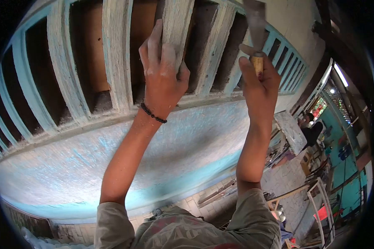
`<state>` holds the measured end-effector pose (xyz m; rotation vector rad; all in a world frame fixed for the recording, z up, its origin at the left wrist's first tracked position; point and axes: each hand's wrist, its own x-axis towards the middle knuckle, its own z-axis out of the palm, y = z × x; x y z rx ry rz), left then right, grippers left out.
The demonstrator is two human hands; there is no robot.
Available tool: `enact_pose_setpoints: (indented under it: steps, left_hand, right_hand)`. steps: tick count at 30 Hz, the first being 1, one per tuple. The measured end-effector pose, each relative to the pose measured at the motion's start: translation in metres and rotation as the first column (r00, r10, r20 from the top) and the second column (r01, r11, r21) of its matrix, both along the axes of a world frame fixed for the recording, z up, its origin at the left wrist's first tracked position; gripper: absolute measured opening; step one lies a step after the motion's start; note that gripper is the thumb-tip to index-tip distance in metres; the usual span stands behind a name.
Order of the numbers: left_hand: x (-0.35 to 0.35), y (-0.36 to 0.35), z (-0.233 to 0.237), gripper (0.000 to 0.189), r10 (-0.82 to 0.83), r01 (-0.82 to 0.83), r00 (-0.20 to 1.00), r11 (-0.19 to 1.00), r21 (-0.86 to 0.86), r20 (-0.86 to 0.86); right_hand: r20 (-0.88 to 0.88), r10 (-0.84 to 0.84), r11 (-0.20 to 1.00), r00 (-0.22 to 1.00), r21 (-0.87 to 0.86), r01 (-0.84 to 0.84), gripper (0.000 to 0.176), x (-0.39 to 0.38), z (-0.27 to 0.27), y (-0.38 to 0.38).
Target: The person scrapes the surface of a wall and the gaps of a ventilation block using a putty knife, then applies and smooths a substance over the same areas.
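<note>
My right hand [259,81] is closed around the yellowish handle of a scraper [257,27], its flat metal blade pointing up and slightly blurred. The blade stands in front of the slats on the right. My left hand [164,76], dusty white on the fingers, grips a wooden slat [178,20], one finger reaching up its left edge and the thumb on its right side. Worn, pale paint with bare grey wood covers this slat and its neighbours. A black beaded bracelet [153,114] circles my left wrist.
Below the slats runs a wall [187,137] of patchy white and light blue. Turquoise slats [25,83] continue to the left. At right are a person [311,130], a wooden frame [320,207] and clutter on the paved floor [278,178].
</note>
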<state>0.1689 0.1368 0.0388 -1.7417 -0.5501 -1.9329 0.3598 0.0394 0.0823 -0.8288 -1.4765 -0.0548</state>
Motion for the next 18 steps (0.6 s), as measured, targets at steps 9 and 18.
enact_pose_setpoints:
  steps: [9,18]
  left_hand:
    - [-0.001,-0.004,0.001,0.039,0.021,-0.022,0.999,0.999,-0.03,-0.029]
    - [-0.003,-0.002,0.001,0.052,0.062,-0.062,0.998,0.998,-0.022,-0.023]
  right_hand:
    - [-0.016,0.136,0.97,0.991,0.206,-0.13,0.052,-0.04,-0.017,0.036]
    - [0.102,-0.137,0.969,0.985,0.22,0.112,0.046,-0.051,0.001,0.025]
